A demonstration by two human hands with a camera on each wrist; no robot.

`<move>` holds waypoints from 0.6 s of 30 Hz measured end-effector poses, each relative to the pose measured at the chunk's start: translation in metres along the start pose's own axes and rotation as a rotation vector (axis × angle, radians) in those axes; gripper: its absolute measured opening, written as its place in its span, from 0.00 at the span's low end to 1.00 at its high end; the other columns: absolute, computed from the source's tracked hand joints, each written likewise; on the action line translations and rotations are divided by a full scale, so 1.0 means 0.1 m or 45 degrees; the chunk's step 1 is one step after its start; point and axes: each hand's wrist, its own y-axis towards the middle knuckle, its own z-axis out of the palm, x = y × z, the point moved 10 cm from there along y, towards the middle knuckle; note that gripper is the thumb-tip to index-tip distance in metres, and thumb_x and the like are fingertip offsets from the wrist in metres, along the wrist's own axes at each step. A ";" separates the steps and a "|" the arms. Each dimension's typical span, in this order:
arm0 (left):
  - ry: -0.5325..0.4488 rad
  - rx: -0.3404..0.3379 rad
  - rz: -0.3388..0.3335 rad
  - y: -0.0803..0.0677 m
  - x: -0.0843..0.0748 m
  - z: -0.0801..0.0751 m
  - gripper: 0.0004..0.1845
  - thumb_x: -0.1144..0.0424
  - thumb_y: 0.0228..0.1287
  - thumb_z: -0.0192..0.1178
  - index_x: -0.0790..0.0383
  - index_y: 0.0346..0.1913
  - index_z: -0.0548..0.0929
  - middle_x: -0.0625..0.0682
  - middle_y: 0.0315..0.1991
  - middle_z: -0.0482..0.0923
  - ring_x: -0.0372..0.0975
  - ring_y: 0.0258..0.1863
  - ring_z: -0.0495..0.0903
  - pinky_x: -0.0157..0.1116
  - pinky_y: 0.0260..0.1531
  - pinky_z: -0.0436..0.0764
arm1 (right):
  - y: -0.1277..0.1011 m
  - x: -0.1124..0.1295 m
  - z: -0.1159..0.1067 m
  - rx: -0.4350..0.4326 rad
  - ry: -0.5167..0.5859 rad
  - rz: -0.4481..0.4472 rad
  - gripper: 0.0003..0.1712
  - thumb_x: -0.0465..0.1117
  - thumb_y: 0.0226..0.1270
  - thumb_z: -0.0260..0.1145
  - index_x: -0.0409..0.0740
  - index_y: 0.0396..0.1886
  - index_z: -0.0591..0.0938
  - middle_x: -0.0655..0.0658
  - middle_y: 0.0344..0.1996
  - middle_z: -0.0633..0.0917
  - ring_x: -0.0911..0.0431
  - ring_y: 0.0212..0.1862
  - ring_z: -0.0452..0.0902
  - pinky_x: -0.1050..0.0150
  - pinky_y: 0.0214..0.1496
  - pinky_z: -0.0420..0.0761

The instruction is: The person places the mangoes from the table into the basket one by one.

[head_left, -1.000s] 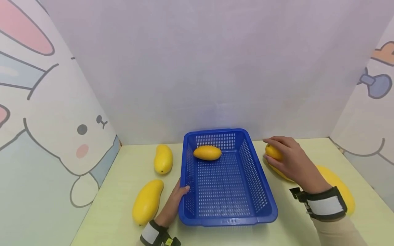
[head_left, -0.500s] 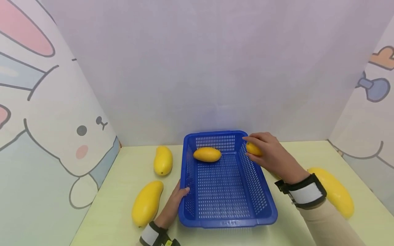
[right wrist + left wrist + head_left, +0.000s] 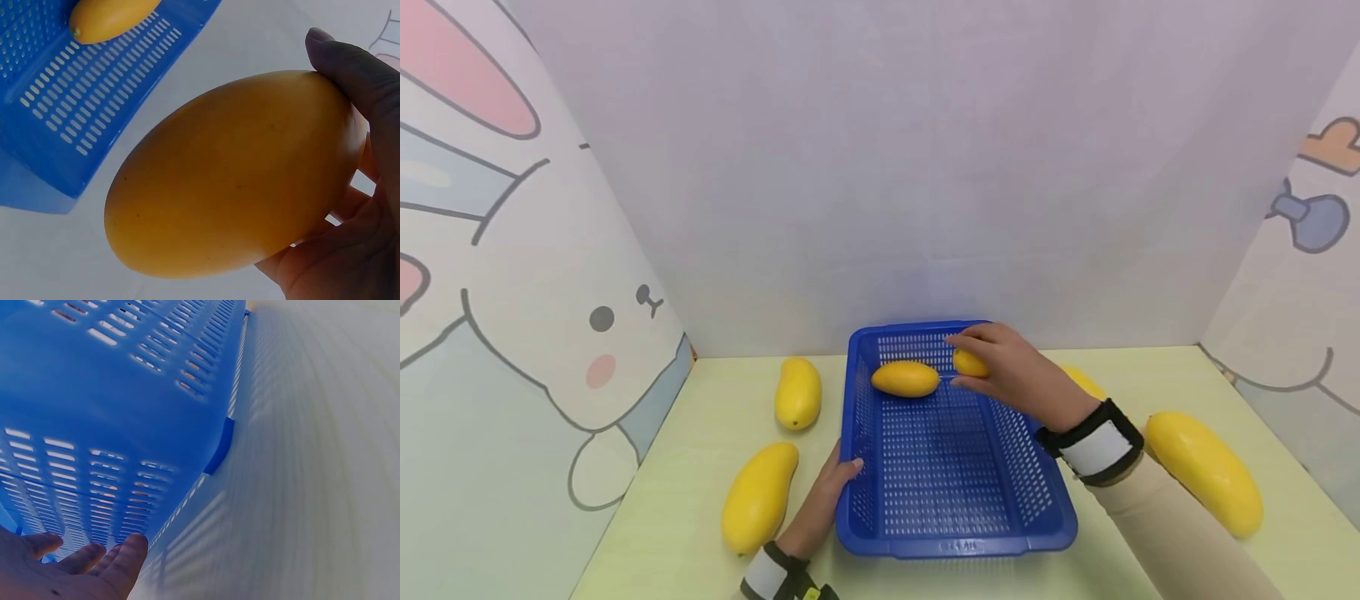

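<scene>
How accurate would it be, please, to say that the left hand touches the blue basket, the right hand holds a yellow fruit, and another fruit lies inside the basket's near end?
Mostly accurate, but the head view shows the other fruit inside the blue basket at its far end. The left hand touches the basket, and the right hand holds a yellow fruit.

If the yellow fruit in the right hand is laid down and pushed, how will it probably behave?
The yellow fruit would probably roll, since its sides are rounded. It may feel slippery, because its skin looks smooth. It seems stiff: no dent shows beside the right hand.
</scene>
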 end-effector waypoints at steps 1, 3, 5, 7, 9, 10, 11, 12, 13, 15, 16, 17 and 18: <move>0.000 -0.001 -0.003 0.00 0.00 0.00 0.39 0.51 0.78 0.41 0.55 0.83 0.38 0.63 0.81 0.40 0.58 0.77 0.48 0.63 0.71 0.49 | 0.02 0.00 0.03 0.018 -0.007 0.008 0.34 0.44 0.57 0.80 0.40 0.63 0.81 0.39 0.52 0.82 0.44 0.53 0.77 0.52 0.53 0.83; -0.002 0.000 -0.003 0.00 0.00 -0.01 0.39 0.51 0.78 0.41 0.55 0.83 0.37 0.63 0.81 0.40 0.59 0.77 0.48 0.63 0.71 0.49 | 0.06 0.00 0.09 0.059 -0.020 0.022 0.34 0.45 0.58 0.79 0.40 0.64 0.81 0.39 0.52 0.83 0.45 0.53 0.78 0.53 0.53 0.83; -0.006 -0.001 -0.011 -0.01 0.01 -0.01 0.39 0.50 0.78 0.41 0.54 0.83 0.37 0.62 0.81 0.40 0.58 0.77 0.48 0.63 0.72 0.49 | 0.08 0.00 0.15 0.098 -0.030 0.032 0.34 0.46 0.58 0.79 0.40 0.64 0.81 0.39 0.52 0.83 0.45 0.53 0.78 0.53 0.52 0.83; -0.004 0.002 -0.009 -0.02 0.00 0.00 0.39 0.51 0.79 0.41 0.54 0.83 0.37 0.62 0.81 0.40 0.58 0.77 0.48 0.63 0.72 0.48 | 0.11 0.00 0.20 0.130 -0.033 0.039 0.33 0.47 0.59 0.79 0.40 0.63 0.82 0.40 0.52 0.84 0.45 0.52 0.79 0.53 0.52 0.83; 0.000 0.005 -0.003 -0.02 -0.01 0.00 0.38 0.51 0.79 0.40 0.54 0.83 0.37 0.63 0.81 0.40 0.58 0.77 0.47 0.63 0.72 0.48 | 0.14 0.01 0.24 0.155 -0.031 0.036 0.33 0.47 0.59 0.78 0.40 0.62 0.82 0.40 0.52 0.84 0.46 0.52 0.79 0.53 0.52 0.83; 0.002 0.005 -0.002 -0.02 -0.01 0.00 0.38 0.51 0.79 0.40 0.54 0.83 0.37 0.62 0.81 0.39 0.58 0.77 0.47 0.63 0.72 0.48 | 0.16 0.00 0.26 0.167 -0.031 0.037 0.32 0.47 0.59 0.78 0.39 0.62 0.82 0.40 0.51 0.84 0.46 0.51 0.80 0.54 0.51 0.83; 0.006 0.006 0.001 -0.02 -0.02 0.00 0.38 0.51 0.79 0.40 0.54 0.83 0.37 0.62 0.81 0.39 0.58 0.77 0.47 0.64 0.71 0.48 | 0.18 -0.01 0.28 0.177 -0.030 0.044 0.32 0.48 0.60 0.78 0.40 0.61 0.83 0.40 0.51 0.85 0.47 0.50 0.80 0.55 0.50 0.84; 0.008 0.005 0.003 -0.02 -0.03 0.00 0.38 0.52 0.79 0.40 0.54 0.83 0.37 0.62 0.81 0.39 0.58 0.77 0.47 0.64 0.71 0.47 | 0.19 -0.02 0.30 0.189 -0.025 0.049 0.31 0.48 0.60 0.78 0.40 0.61 0.83 0.41 0.50 0.85 0.47 0.49 0.80 0.55 0.50 0.84; 0.009 0.001 0.003 -0.02 -0.03 0.00 0.38 0.51 0.79 0.40 0.53 0.83 0.37 0.62 0.81 0.39 0.58 0.77 0.47 0.64 0.71 0.47 | 0.21 -0.04 0.32 0.201 -0.017 0.057 0.31 0.48 0.60 0.78 0.40 0.61 0.83 0.40 0.50 0.85 0.48 0.49 0.80 0.55 0.49 0.84; 0.007 -0.006 0.000 -0.02 -0.03 0.00 0.38 0.51 0.79 0.40 0.52 0.83 0.37 0.61 0.81 0.40 0.58 0.77 0.47 0.64 0.71 0.47 | 0.24 -0.09 0.38 0.238 -0.021 0.082 0.32 0.50 0.62 0.76 0.40 0.62 0.82 0.41 0.50 0.85 0.48 0.49 0.80 0.56 0.50 0.84; 0.003 -0.003 -0.001 -0.02 -0.03 0.00 0.38 0.52 0.79 0.40 0.52 0.83 0.38 0.61 0.81 0.40 0.58 0.78 0.47 0.64 0.71 0.46 | 0.24 -0.12 0.41 0.257 -0.021 0.100 0.32 0.50 0.62 0.76 0.40 0.63 0.82 0.40 0.51 0.84 0.48 0.50 0.80 0.55 0.50 0.84; 0.003 0.003 0.003 -0.01 -0.03 0.01 0.38 0.52 0.79 0.40 0.52 0.83 0.37 0.61 0.81 0.40 0.58 0.78 0.47 0.64 0.71 0.46 | 0.24 -0.16 0.44 0.277 -0.028 0.119 0.32 0.51 0.63 0.75 0.41 0.63 0.82 0.41 0.51 0.84 0.48 0.50 0.81 0.55 0.50 0.84; 0.001 0.008 0.004 -0.01 -0.02 0.02 0.38 0.53 0.79 0.40 0.52 0.83 0.37 0.61 0.82 0.40 0.58 0.78 0.46 0.64 0.71 0.46 | 0.24 -0.20 0.46 0.296 -0.036 0.134 0.33 0.51 0.63 0.75 0.41 0.64 0.81 0.40 0.52 0.84 0.47 0.51 0.81 0.54 0.51 0.84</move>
